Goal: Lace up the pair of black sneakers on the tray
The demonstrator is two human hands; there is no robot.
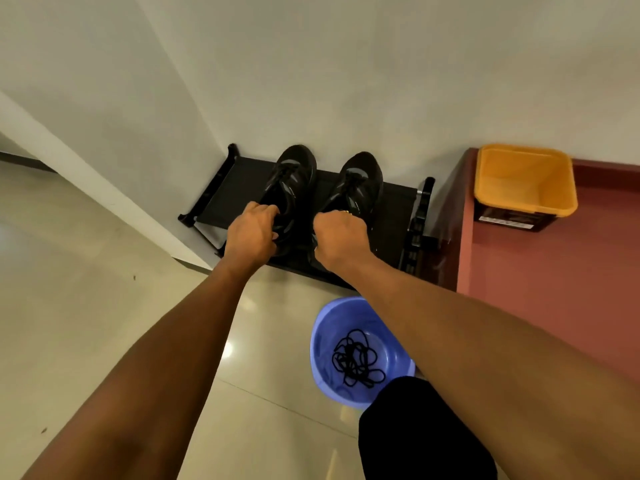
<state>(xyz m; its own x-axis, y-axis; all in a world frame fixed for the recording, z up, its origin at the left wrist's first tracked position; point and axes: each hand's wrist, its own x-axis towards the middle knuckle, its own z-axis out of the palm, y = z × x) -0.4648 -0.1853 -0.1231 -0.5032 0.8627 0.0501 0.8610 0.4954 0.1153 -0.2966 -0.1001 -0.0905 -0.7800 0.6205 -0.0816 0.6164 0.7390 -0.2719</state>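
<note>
sneakers (362,181), a black pair, stand side by side on the tray (228,188) at mid-frame, toes towards the wall.

lowest in the frame, at lower right, is a knee (422,431) in black cloth. both bare forearms reach up from the bottom corners towards the centre. between them, on the pale glossy floor (104,306), sits a blue basin (325,341), partly hidden behind the knee and the right forearm. a loose tangle of black laces (356,358) lies in the bottom of it.

above the basin, the left hand (251,233) is at the heel end of the left sneaker (294,181), thumb and fingers curled and pinching its collar. the right hand (341,239) is balled tight at the heel of the right sneaker (362,157), fingers curled over the collar; the back of the hand hides just what they catch. the two hands are near each other but apart.

black on black makes it hard to tell whether the eyelets carry any lace.

the tray is a low black rack pushed against the wall, its near edge on the floor. just right of it rises a red-brown surface (554,271), and on that, at upper right, stands a yellow bin (523,181). the off-white wall (346,81) fills the top of the frame.
</note>
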